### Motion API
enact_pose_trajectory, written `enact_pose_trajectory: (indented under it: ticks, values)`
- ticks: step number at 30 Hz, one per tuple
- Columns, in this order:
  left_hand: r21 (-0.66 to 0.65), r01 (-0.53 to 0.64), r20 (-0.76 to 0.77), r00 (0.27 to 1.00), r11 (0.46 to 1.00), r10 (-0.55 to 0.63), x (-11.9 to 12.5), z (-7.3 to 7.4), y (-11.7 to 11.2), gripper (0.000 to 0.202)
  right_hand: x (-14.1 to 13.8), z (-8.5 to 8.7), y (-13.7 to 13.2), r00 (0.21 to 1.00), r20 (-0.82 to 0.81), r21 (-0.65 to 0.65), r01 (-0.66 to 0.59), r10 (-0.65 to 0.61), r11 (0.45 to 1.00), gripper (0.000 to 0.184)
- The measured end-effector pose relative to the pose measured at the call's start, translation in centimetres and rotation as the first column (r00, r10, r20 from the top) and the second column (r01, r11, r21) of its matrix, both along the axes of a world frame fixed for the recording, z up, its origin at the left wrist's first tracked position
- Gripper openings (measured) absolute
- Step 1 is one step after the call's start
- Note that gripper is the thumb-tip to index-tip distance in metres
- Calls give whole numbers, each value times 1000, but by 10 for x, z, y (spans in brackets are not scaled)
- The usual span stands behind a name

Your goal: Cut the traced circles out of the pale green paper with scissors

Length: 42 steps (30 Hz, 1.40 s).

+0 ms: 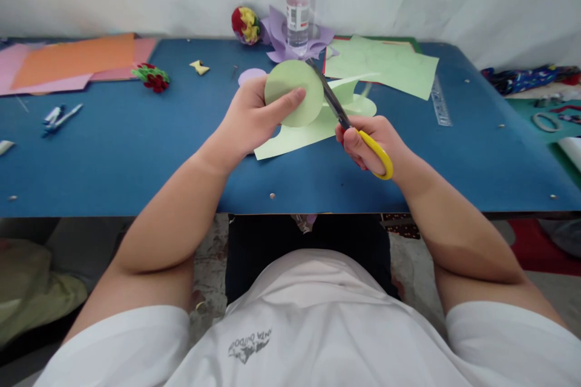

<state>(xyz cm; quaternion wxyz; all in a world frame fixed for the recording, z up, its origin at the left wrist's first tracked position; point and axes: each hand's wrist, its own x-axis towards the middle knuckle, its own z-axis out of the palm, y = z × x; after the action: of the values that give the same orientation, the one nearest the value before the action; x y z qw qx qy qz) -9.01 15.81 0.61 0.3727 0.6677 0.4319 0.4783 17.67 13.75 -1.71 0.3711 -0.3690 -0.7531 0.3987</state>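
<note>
Between the thumb and fingers of my left hand (258, 112) is a round light-green paper disc (290, 81), its face turned up toward me. My right hand (370, 142) grips a pair of scissors (338, 106) with yellow handles. Their dark blades point up and left, close along the disc's right edge; whether they touch it I cannot tell. Under both lies a cut light-green paper sheet (308, 136), with a curling strip rising at its right. A small purple paper disc (252, 75) shows partly behind my left hand.
A water bottle (298, 12) stands at the wall amid purple paper (276, 36), beside a colourful ball (246, 25). Green sheets (385, 63) and a clear ruler (439, 103) lie right. Orange paper (77, 60), a red-green flower (153, 77) and pens (61, 118) lie left.
</note>
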Motion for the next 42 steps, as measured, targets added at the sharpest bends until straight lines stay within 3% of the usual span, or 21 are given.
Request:
enact_pose_trajectory:
  ticks: [14,23,26,30,34,38,42]
  values:
    - [-12,-7,-11,1000,1000,6,2,5,-3,32,-1,1,-1,998,35,-23,55,-55,998,81]
    - [-77,-15,-16,1000,997,14,3,8,0,29,0,-9,21,942,290,32,166,-168,986,79]
    - [-91,8,9,1000,996,-7,1,8,2,24,-1,-11,23,958,229,-28,185,-174,982,76]
    - [-138,30,-82,996,990,-41,1,7,4,15,-2,-9,20,983,14,-174,184,-185,967,73]
    - [-157,177,-127,972,972,-198,4,0,7,13,-3,-8,21,971,-144,-204,157,-189,966,73]
    - [-200,301,-145,932,932,-332,6,-10,10,21,-4,-10,24,975,-159,-232,118,-157,966,75]
    - [-218,320,-172,918,922,-359,7,-13,12,23,-4,-10,26,977,-158,-256,99,-143,962,69]
